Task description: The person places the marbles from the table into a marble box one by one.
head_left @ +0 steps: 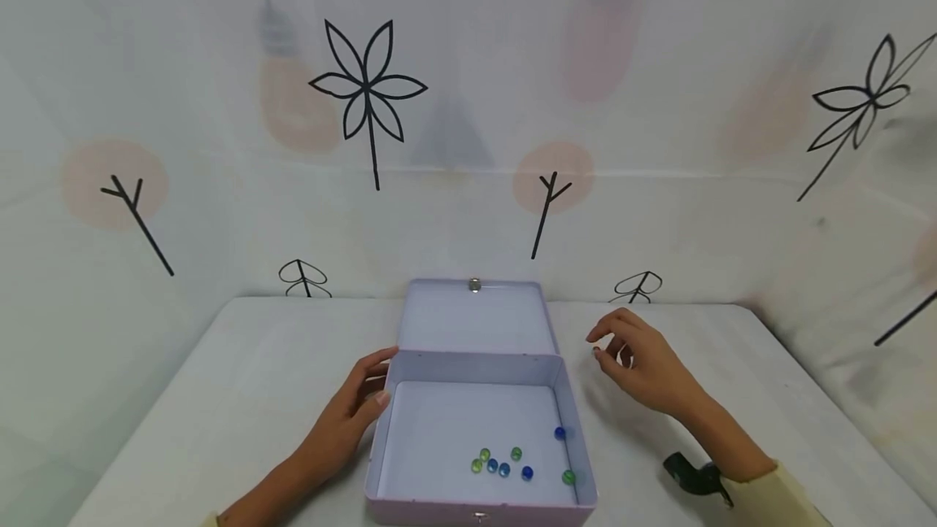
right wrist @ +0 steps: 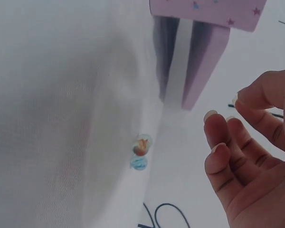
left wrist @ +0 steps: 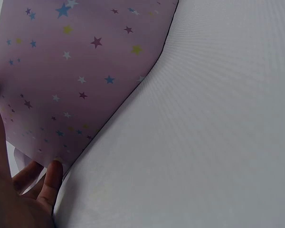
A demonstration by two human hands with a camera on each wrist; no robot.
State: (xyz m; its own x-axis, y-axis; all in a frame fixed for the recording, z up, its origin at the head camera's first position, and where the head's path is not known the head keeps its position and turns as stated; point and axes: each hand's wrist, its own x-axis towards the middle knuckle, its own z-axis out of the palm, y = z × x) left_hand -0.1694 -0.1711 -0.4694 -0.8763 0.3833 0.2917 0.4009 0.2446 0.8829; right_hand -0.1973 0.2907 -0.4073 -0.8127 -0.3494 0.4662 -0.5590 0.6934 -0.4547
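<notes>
A lilac metal box [head_left: 410, 429] with its lid [head_left: 476, 320] folded back holds several green and blue glass marbles [head_left: 504, 470]. My left hand [head_left: 344, 417] rests against the box's left side, thumb by the rim and fingers reaching to the hinged back corner. In the left wrist view, its fingertips touch the star-printed wall [left wrist: 80, 71]. My right hand [head_left: 644, 364] hovers right of the box, fingers loosely bent with nothing between them. In the right wrist view, an orange-and-clear marble [right wrist: 142, 145] and a light-blue marble [right wrist: 138, 163] lie together on the table, apart from the fingers.
A dark green curved object [head_left: 691, 474] lies by the right forearm. Behind the white table [head_left: 241, 381] hangs a pale cloth [head_left: 454, 210] printed with leaves and twigs. A small metal catch [head_left: 475, 285] sits on the lid's far edge.
</notes>
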